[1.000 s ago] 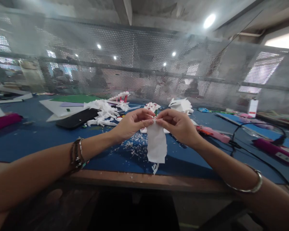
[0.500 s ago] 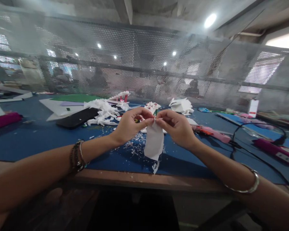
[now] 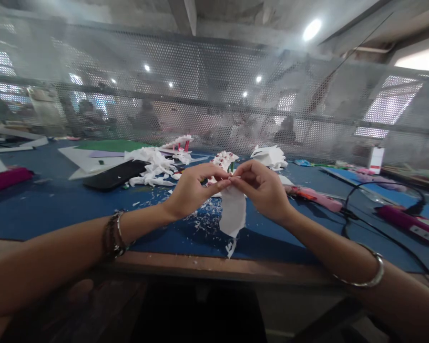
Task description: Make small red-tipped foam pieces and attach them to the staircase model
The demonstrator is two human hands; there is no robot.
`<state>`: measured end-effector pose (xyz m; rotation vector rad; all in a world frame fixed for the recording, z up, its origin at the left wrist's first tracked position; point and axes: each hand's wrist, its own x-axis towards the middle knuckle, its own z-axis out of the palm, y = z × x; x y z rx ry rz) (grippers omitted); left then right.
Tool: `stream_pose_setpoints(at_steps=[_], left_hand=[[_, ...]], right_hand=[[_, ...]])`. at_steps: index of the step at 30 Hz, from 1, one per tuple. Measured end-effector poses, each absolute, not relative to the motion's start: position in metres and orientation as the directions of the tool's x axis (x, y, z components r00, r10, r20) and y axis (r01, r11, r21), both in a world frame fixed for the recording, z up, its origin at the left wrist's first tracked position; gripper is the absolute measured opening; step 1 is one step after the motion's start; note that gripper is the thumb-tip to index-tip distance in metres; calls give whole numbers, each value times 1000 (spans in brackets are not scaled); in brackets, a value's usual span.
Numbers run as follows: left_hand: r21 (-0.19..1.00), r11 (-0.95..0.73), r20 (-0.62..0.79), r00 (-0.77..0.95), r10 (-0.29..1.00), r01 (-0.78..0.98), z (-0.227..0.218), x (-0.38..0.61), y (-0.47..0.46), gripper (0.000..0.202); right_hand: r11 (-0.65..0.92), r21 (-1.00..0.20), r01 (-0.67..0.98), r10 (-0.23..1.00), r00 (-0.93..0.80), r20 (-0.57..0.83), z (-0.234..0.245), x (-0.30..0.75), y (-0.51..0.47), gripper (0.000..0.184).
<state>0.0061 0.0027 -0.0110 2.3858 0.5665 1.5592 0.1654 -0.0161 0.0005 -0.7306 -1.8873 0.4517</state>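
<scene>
The white paper strip (image 3: 233, 213) hangs over the tabletop (image 3: 71, 212), long axis near vertical, free end pointing down toward the middle of the near edge; left hand (image 3: 192, 189) and right hand (image 3: 266, 190) pinch its top, fingertips clamped on it; white shreds (image 3: 204, 216) lie beside.

Grey perforated screen (image 3: 200, 66); bright ceiling light (image 3: 312, 30)

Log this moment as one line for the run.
left hand: pinching white paper | right hand: pinching same paper | paper: hanging over blue tabletop
</scene>
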Motion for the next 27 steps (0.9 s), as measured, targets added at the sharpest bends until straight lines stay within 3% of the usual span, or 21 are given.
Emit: stream_pose_setpoints(at_steps=[7,14,17,20,27], left_hand=[[266,-935,853,396,341,233,-7,4,5,12],[481,-856,753,410,515,190,-6,6,6,13],[600,-789,697,398,597,133,-7,7,7,16],[703,-706,635,378,674,79,-6,7,7,17],[796,-601,563,443,698,-64,-6,7,8,10]], right_hand=[[741,-618,265,671,-339,660,5,168,-18,7],[767,-584,266,641,-372,672,7,168,-18,11],[799,-532,280,600,-420,681,6,169,-19,22],[824,-448,347,565,-442,696,4,169,-19,21],[803,-416,427,573,-361,736,3,170,-18,13]])
